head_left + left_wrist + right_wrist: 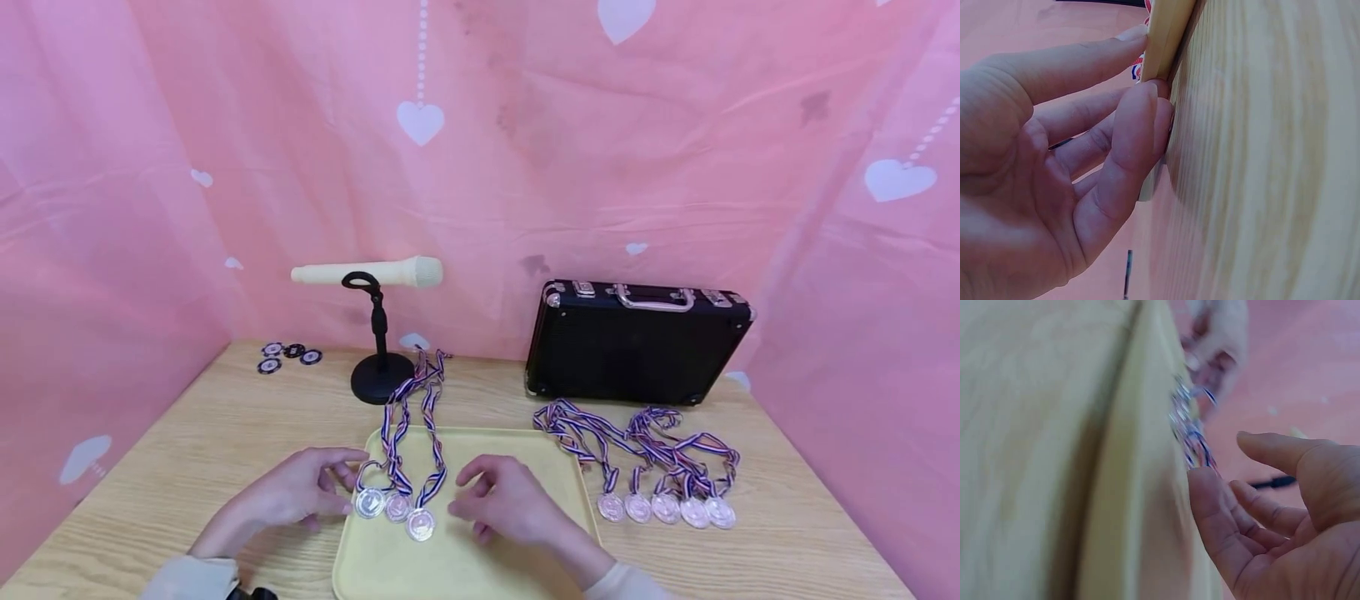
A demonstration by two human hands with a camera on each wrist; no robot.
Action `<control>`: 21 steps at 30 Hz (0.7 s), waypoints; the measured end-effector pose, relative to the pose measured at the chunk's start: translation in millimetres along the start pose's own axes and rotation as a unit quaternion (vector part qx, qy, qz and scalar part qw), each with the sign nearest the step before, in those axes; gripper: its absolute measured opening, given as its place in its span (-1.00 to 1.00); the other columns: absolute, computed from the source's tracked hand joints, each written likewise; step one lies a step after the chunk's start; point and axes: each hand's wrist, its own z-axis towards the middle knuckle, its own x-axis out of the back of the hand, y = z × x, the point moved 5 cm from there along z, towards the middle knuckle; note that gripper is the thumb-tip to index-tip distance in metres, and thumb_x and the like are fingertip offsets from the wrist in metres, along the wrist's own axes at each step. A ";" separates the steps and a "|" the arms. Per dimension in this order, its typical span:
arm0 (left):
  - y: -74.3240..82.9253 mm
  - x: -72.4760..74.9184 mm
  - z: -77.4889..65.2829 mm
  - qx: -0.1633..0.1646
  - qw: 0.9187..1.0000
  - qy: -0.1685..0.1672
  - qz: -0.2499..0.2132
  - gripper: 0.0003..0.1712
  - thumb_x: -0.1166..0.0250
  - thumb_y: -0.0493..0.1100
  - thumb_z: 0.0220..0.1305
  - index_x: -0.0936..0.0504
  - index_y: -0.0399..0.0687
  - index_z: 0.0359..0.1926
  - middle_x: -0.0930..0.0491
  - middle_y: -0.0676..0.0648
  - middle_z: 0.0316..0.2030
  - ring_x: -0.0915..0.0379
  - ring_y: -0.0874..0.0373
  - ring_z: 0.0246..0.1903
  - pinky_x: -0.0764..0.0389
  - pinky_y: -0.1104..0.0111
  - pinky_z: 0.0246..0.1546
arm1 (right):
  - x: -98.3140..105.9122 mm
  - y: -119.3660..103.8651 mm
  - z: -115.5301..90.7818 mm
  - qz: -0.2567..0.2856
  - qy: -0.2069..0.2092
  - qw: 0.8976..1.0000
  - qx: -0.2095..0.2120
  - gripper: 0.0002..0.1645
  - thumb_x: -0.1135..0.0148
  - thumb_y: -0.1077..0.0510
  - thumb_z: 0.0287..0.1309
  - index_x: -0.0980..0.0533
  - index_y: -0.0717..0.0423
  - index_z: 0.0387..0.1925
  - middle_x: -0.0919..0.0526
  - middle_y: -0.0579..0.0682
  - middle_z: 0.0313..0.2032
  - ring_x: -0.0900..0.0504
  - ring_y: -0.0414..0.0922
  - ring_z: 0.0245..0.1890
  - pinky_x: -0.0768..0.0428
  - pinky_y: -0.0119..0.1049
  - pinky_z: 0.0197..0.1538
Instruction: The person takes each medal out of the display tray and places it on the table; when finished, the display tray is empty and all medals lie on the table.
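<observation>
Three silver medals point(398, 507) lie side by side on the left part of a cream tray point(517, 446). Their striped ribbons point(431, 410) run back over the tray's far rim toward the microphone stand. My left hand point(303, 492) is at the tray's left rim, next to the leftmost medal, with loosely bent fingers. In the left wrist view its fingertips point(1147, 90) are right at the tray edge point(1166, 37). Over the tray, right of the medals, my right hand point(513, 504) has its thumb and fingers apart and holds nothing.
Several more medals point(666, 508) with tangled ribbons lie right of the tray. Behind them stands a black briefcase point(637, 350). A white microphone point(360, 272) rests on a black stand point(382, 377) at back left, near several poker chips point(294, 351). Pink cloth point(495, 183) surrounds the table.
</observation>
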 end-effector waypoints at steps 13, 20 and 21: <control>2.4 -1.6 2.1 0.003 1.000 0.003 -0.009 -0.17 -0.50 -0.44 0.10 -0.44 -0.41 0.43 -0.59 -0.11 -0.15 -0.50 0.06 -0.35 -0.68 0.29 -0.64 | -43.1 -5.7 10.1 -0.118 0.012 0.993 -0.005 -0.62 -0.69 0.17 -0.06 -0.57 0.04 -0.33 -0.53 -0.08 -0.64 -0.50 -0.22 -0.78 -0.49 -0.36 -0.65; 0.7 -0.9 -0.5 0.006 1.000 0.000 -0.016 -0.16 -0.49 -0.44 0.12 -0.42 -0.41 0.44 -0.58 -0.12 -0.13 -0.50 0.07 -0.35 -0.68 0.30 -0.63 | -47.4 -9.6 14.0 -0.231 0.039 0.972 0.020 -0.60 -0.70 0.07 -0.14 -0.54 -0.06 -0.41 -0.51 -0.19 -0.57 -0.42 -0.19 -0.47 -0.40 -0.37 -0.36; 0.3 -0.7 -0.8 0.007 1.000 0.000 -0.017 -0.16 -0.49 -0.44 0.12 -0.42 -0.41 0.44 -0.58 -0.12 -0.13 -0.50 0.07 -0.34 -0.69 0.29 -0.63 | -47.7 -9.9 14.3 -0.233 0.038 0.971 0.023 -0.60 -0.70 0.07 -0.15 -0.54 -0.06 -0.41 -0.52 -0.20 -0.55 -0.42 -0.19 -0.46 -0.41 -0.37 -0.36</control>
